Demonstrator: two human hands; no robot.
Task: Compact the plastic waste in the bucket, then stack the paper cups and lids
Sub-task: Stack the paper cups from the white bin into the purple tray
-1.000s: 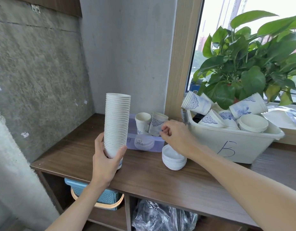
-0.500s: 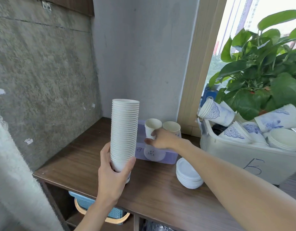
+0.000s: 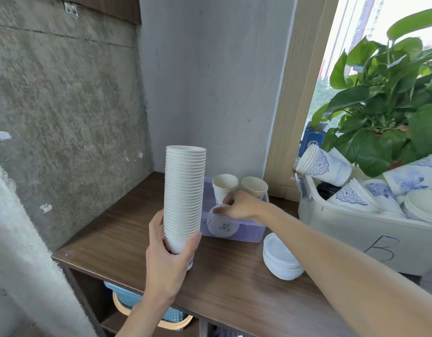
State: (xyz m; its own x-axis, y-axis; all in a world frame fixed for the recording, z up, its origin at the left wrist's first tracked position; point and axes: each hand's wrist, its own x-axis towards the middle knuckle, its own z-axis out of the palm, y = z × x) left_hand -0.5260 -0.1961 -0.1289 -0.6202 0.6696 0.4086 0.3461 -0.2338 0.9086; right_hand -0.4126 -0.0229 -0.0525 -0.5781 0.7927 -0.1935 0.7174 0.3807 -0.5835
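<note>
Concrete walls meet behind the back-left corner of a wood-grain counter (image 3: 234, 283); a window and a potted plant (image 3: 385, 105) sit at its right end.

Hands: the left hand (image 3: 170, 254) wraps the foot of the tall cup stack (image 3: 184, 195), upright near the counter's front-left edge; cannot tell if the base rests. The right hand (image 3: 241, 205) is inside the clear box (image 3: 249, 232), fingers curled round the lower wall of a loose cup (image 3: 224, 184).

Risks, as judged:
- The stack is gripped low only, so its top could sway and spill when the next cup drops in.
- Lifting the loose cup may knock the second cup (image 3: 255, 186) touching it.
- The forearm passes just above the lid pile (image 3: 281, 261) near the front edge and could sweep it off.

Containers:
- The clear box, at the back edge, holds two upright cups and a round lid-like piece.
- The white bin (image 3: 356, 237), at the right end, holds tilted blue-patterned cups (image 3: 326, 165) and nested lids.
- The waste bucket is not seen.
</note>
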